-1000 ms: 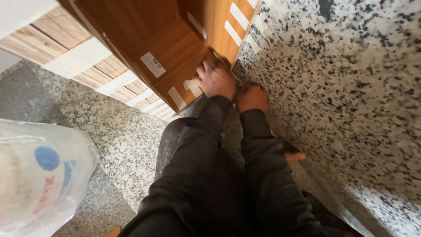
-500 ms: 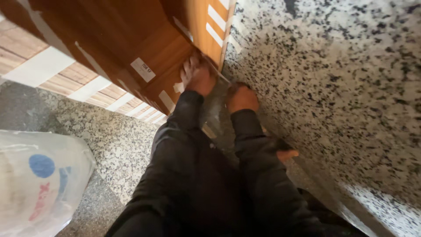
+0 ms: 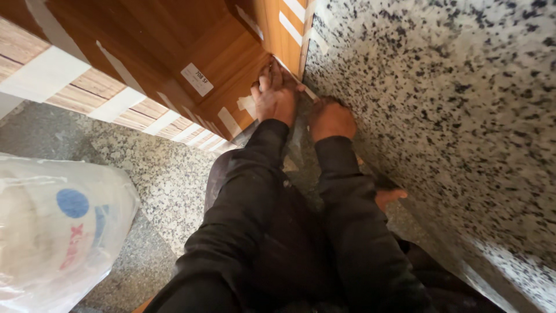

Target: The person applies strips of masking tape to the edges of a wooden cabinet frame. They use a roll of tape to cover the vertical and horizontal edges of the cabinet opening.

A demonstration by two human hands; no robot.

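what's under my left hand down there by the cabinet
The left hand lies flat on the brown wooden cabinet panel, at its corner beside the speckled granite slab. A strip of pale tape pokes out beside it. What lies directly beneath the palm is covered.

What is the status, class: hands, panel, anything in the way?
Left hand flat on the brown wooden panel. Right hand curled at the speckled granite slab edge. Nothing blocking.

A clear plastic bag [image 3: 55, 232] with blue and red print lies on speckled granite flooring [image 3: 156, 174]. A speckled stone slab [image 3: 452, 116] rises alongside.
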